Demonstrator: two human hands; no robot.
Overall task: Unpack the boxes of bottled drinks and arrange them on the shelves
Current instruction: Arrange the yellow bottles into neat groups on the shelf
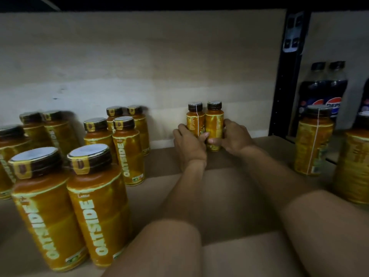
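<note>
Head view: the left hand [188, 143] grips one orange bottle [194, 121] and the right hand [232, 137] grips its twin [214, 124], both upright and touching at the back of the shelf [229, 216]; more bottles [93, 206] stand left of the hands. The step looks like placing this pair — next, I judge, both hands should let go without tipping them.

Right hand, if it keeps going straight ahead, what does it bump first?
Probably the pale back wall. The right hand grips an orange bottle, and nothing else shows behind it, though depth is unclear.
</note>
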